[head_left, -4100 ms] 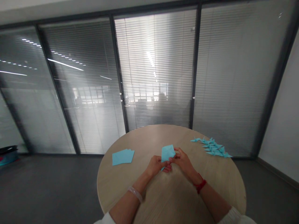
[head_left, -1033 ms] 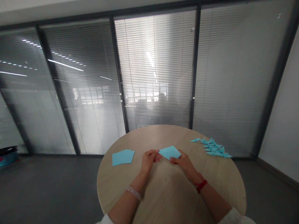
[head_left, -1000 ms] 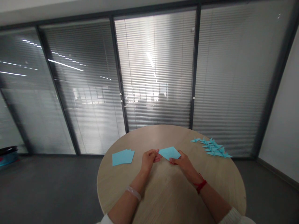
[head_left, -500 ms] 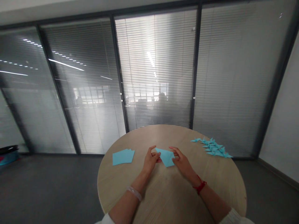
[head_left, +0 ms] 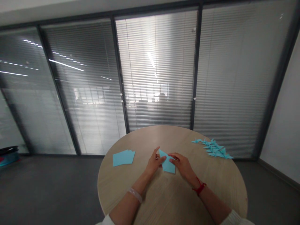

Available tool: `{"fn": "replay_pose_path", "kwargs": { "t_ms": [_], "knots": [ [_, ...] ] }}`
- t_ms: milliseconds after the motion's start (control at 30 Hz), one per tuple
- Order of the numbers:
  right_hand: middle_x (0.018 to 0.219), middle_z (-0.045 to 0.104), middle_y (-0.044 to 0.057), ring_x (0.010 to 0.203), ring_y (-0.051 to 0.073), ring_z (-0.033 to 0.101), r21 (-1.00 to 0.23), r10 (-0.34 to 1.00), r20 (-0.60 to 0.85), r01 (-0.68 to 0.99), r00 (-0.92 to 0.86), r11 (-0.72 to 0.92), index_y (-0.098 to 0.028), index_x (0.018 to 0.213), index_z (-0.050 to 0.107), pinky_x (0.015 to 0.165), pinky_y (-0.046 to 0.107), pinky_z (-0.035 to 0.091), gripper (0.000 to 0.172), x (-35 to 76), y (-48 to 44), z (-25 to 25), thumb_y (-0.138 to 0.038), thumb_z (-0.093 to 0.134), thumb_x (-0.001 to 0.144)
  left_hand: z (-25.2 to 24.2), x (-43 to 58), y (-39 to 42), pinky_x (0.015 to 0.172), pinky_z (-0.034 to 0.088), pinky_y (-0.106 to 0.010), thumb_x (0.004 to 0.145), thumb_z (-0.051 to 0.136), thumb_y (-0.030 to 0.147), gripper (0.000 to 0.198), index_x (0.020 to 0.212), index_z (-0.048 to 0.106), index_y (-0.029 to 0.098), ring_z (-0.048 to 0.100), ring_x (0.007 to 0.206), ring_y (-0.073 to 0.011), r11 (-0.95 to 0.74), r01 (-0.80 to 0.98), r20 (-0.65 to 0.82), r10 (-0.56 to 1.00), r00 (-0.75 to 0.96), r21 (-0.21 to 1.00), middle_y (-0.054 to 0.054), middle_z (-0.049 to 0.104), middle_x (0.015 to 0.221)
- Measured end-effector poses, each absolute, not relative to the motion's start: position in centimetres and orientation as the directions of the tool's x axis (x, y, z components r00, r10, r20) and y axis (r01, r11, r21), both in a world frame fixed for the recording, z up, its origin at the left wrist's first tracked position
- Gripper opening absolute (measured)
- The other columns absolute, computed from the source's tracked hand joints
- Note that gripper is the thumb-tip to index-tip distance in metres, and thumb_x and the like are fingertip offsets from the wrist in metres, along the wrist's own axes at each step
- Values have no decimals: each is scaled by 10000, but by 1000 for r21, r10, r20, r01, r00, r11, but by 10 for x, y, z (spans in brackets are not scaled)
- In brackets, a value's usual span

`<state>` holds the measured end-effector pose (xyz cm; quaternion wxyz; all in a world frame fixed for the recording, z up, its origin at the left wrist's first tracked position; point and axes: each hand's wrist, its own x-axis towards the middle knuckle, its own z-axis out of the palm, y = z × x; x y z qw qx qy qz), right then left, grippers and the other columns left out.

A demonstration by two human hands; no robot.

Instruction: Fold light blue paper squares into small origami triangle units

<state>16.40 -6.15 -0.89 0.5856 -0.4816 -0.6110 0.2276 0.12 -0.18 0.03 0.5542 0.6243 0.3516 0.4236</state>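
From where I stand, both hands meet over the middle of the round wooden counter (head_left: 161,200), working one piece of folded light-blue paper (head_left: 169,167). The left hand (head_left: 154,163) pinches its left side, thumb laid on the face, one finger raised near the top corner and the others mostly hidden behind. The right hand (head_left: 183,164) grips the right edge between thumb and fingers, drawn close together. The paper lies tilted between them, a point upward; I can't tell whether its lower edge touches the counter. Off to the left, well apart, sits a loose stack of blue sheets (head_left: 123,157). Far to the right, blue paper cranes (head_left: 215,148) crowd near the rim. A clear band (head_left: 135,195) circles the left wrist, a red bracelet (head_left: 200,189) the right.
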Motion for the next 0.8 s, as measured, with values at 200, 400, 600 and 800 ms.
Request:
{"fn": "replay_pose_path", "kwargs": {
  "t_ms": [200,400,600,800],
  "knots": [
    [892,709,56,815,235,642,-846,835,495,350,239,402,-227,871,712,762,352,488,206,164,-64,-6,-358,602,756,-2,5,-13,658,462,-253,484,812,147,1252,1430,5,290,563,733,-127,-256,-2,214,802,558,967,-33,522,981],
    [783,701,41,711,213,643,-904,878,411,233,246,359,-202,909,685,658,318,503,251,167,-57,-12,-368,611,735,0,3,-12,625,436,-224,576,720,69,1087,1431,98,321,510,641,-74,-415,80,331,814,476,906,-49,515,1076],
    [681,674,32,611,197,629,-965,935,257,8,243,263,-152,914,647,537,287,499,349,169,-51,-17,-378,666,649,1,0,-10,692,469,-270,642,675,91,805,1353,361,304,528,726,-113,-547,223,416,794,443,807,-66,499,1161],
    [671,666,33,615,197,626,-971,956,203,-86,213,225,-135,888,655,553,294,513,389,166,-56,-12,-398,691,603,-9,0,-6,959,397,-396,659,696,161,713,1314,424,233,487,1116,-240,-658,325,442,721,534,680,-97,511,1231]
  ]
}}
